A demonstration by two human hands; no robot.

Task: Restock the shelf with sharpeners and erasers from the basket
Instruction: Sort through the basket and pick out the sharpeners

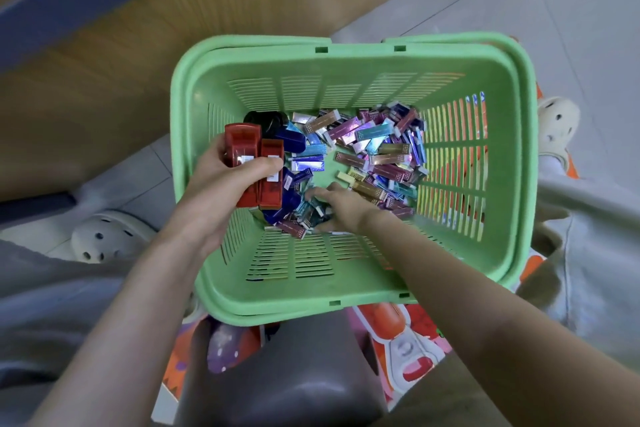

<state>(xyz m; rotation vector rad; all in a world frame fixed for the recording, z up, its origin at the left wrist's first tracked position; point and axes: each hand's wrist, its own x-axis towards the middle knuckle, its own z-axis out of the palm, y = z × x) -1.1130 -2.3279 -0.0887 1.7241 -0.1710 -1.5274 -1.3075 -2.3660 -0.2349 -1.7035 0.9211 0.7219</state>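
A green plastic basket [346,59] stands on the floor below me. Its bottom is covered with several small foil-wrapped erasers [381,152], with blue and black sharpeners [294,140] at the left. My left hand [221,184] grips two red sharpeners [256,163] above the basket's left side, thumb across their fronts. My right hand [339,204] reaches down into the basket, fingers buried among the erasers and a blue sharpener near the front wall; what it touches is partly hidden.
A wooden shelf base [173,10] with a blue edge runs along the upper left. Grey tiled floor lies at the upper right. White clogs [104,236] flank the basket. A colourful printed mat [401,340] and a dark stool seat [287,374] sit under the basket's near edge.
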